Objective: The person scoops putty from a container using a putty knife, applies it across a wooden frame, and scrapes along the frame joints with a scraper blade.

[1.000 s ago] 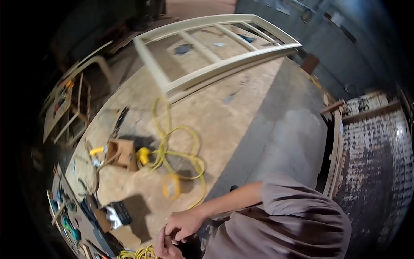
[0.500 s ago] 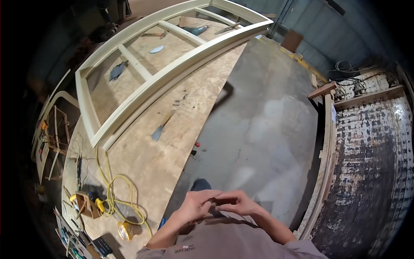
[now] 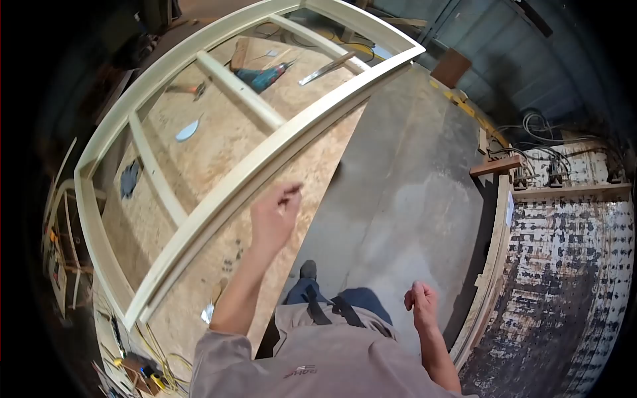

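My left hand (image 3: 274, 217) is raised over the plywood tabletop (image 3: 325, 156), close to the near rail of a pale, curved wooden frame (image 3: 219, 194). Its fingers are curled in and slightly blurred; whatever they may hold is too small to make out. On the right, my right hand (image 3: 423, 302) hangs above the grey concrete floor (image 3: 391, 219), closed, with the thumb against the curled fingers. What may lie inside it is hidden. Beside my left forearm, a scraper (image 3: 208, 312) lies partly covered on the plywood, near several small dark bits (image 3: 230, 265).
Seen through the frame are a teal drill (image 3: 262, 77), a hammer (image 3: 198, 90), a chisel-like blade (image 3: 325, 69), a white disc-like piece (image 3: 187, 131) and a grey cloth (image 3: 129, 179). A yellow cord (image 3: 174, 375) lies lower left. A perforated, paint-marked panel (image 3: 564, 265) stands at right.
My hands were together at my waist and are now apart. The left has reached forward over the plywood, the right has moved out to the side. My view has shifted toward the frame.
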The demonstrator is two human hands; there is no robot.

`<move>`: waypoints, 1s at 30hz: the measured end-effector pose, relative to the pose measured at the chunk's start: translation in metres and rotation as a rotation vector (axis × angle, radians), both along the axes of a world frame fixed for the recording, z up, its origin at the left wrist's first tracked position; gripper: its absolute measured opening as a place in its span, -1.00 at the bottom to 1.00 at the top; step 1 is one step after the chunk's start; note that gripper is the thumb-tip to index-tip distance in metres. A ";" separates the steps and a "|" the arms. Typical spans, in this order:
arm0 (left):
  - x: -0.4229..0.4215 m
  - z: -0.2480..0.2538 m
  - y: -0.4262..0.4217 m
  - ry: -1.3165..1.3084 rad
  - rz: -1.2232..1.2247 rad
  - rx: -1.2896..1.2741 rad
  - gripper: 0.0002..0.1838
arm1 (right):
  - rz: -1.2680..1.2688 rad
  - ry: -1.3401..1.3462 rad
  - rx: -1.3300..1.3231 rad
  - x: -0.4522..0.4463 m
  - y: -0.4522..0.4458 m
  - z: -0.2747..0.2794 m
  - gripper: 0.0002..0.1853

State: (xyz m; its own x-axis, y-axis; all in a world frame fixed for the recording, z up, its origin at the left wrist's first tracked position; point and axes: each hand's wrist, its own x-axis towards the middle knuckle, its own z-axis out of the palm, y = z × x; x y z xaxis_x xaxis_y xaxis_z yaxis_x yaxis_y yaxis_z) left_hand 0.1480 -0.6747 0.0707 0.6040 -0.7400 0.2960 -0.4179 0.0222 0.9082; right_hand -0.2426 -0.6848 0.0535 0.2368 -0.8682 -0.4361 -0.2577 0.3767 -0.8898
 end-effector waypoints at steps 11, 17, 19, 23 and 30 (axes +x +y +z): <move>0.166 -0.083 -0.410 -0.570 0.081 0.491 -0.49 | 0.017 -0.010 -0.123 -0.002 -0.302 -0.030 -0.92; 0.191 -0.141 -0.532 -0.533 0.121 0.737 -0.45 | 0.389 0.099 -0.249 0.043 -0.523 0.015 -0.92; 0.195 -0.149 -0.558 -0.544 0.099 0.761 -0.46 | 0.551 0.144 -0.393 0.076 -0.593 0.031 -0.93; 0.205 -0.161 -0.596 -0.575 0.094 0.866 -0.55 | 0.824 0.160 -0.622 0.160 -0.715 0.051 -0.79; 0.234 -0.159 -0.635 -0.401 0.144 0.709 -0.76 | 1.062 0.194 -0.900 0.299 -0.873 0.057 -0.76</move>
State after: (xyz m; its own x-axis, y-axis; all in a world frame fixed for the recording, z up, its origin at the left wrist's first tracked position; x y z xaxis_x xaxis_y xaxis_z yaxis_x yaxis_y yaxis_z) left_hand 0.3821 -1.3097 -0.0879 0.6548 -0.7558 0.0007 -0.6682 -0.5786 0.4676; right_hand 0.0563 -1.5578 0.1103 0.9483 -0.3108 0.0649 -0.2003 -0.7443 -0.6370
